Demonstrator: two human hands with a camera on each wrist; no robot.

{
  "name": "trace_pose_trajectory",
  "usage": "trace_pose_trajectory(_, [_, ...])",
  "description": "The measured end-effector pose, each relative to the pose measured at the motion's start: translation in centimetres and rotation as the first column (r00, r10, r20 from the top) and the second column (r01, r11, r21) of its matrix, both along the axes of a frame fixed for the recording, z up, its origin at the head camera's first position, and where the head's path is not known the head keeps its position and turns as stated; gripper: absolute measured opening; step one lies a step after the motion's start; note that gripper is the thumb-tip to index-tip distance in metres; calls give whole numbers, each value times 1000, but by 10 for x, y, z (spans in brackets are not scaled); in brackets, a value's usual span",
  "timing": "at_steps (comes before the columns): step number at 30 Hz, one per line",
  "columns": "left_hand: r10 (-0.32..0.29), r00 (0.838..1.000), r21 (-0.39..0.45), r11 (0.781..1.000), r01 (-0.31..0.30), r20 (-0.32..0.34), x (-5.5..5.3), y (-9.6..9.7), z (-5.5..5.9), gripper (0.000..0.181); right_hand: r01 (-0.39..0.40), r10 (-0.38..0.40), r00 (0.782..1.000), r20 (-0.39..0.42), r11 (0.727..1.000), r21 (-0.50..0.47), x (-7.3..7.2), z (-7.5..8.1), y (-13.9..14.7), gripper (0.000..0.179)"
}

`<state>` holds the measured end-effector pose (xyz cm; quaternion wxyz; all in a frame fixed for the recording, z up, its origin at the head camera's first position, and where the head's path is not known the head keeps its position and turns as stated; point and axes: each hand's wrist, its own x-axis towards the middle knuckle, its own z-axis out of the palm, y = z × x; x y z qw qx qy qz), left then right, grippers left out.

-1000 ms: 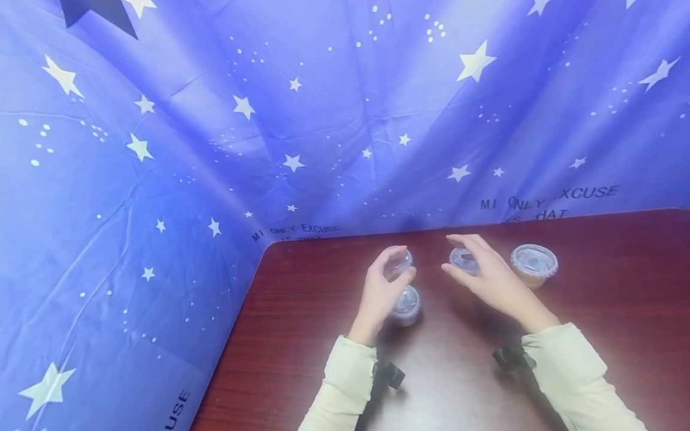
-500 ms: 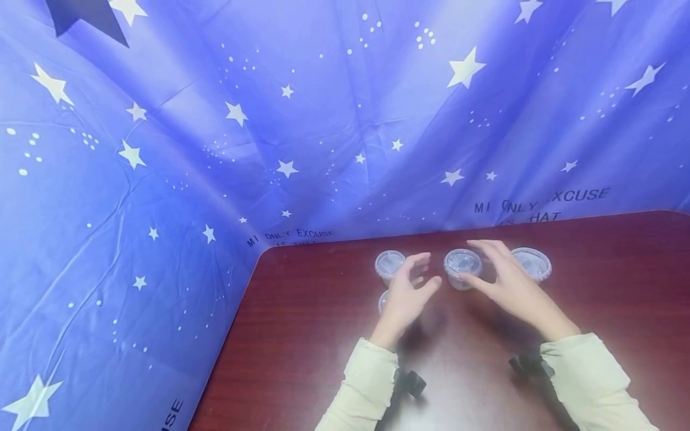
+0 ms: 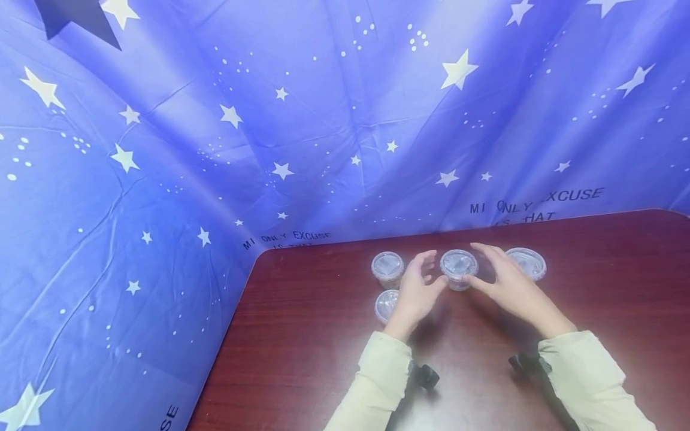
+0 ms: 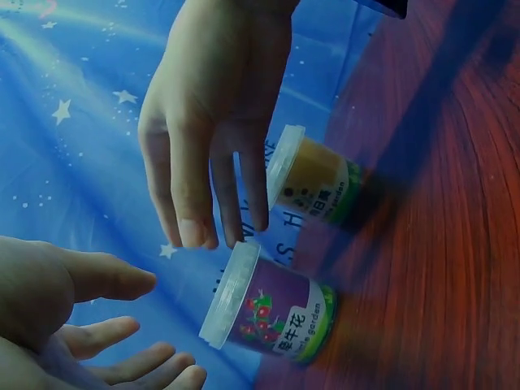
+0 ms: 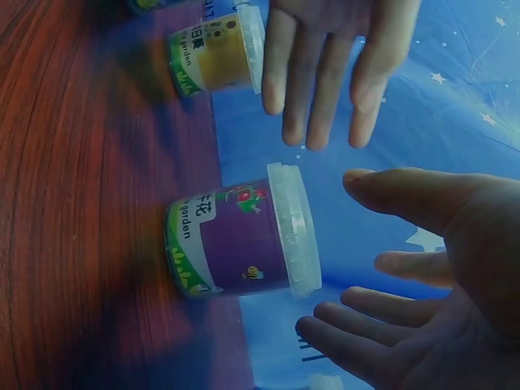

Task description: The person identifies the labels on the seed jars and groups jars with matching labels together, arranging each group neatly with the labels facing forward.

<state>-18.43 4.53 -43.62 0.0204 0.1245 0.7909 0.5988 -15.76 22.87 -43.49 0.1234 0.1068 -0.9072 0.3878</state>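
Note:
A tub with a purple label and clear lid (image 3: 459,270) stands upright on the table between my two hands. Left of it is my left hand (image 3: 417,293), fingers loosely bent and thumb apart. My right hand (image 3: 509,284) is on its other side, thumb and fingers spread near the lid. Both wrist views show the purple tub (image 4: 280,313) with the left hand (image 4: 73,321) and right hand (image 5: 431,284) seemingly apart from its lid. Beyond it in the left wrist view is a yellow-labelled tub (image 4: 313,175); the right wrist view shows a yellow tub (image 5: 215,53) beside my left hand.
Two lidded tubs, a rear one (image 3: 387,269) and a front one (image 3: 386,305), stand left of my left hand, which partly covers the front one. Another tub (image 3: 527,263) is partly behind my right hand. A starry blue cloth (image 3: 323,120) hangs behind the red-brown table (image 3: 291,335).
My left hand has moved right, away from the rear left tub to beside the middle tub. My right hand has drawn back from over the middle tub to its right side.

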Motion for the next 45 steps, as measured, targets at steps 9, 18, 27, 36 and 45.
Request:
trace_pose_trajectory(9, [60, 991, -24, 998, -58, 120, -6, 16, 1, 66, -27, 27, 998, 50, 1000, -3, -6, -6, -1, 77])
trace_pose_trajectory(18, [89, 982, -39, 996, -84, 169, -7, 31, -1, 73, -54, 55, 998, 30, 998, -14, -12, -12, -1, 74])
trace_pose_trajectory(27, [98, 962, 64, 991, -118, 257, -10, 40, -7, 69, -57, 57, 997, 59, 998, -6, -15, -17, -2, 71])
trace_pose_trajectory(36, [100, 956, 169, 974, -150, 275, -12, 41, -11, 63, -38, 39, 999, 23, 999, -35, -14, -21, -4, 66])
trace_pose_trajectory(45, [96, 955, 190, 970, -153, 280, -11, 37, -2, 62, -53, 51, 998, -39, 998, -37, -13, -18, -5, 59])
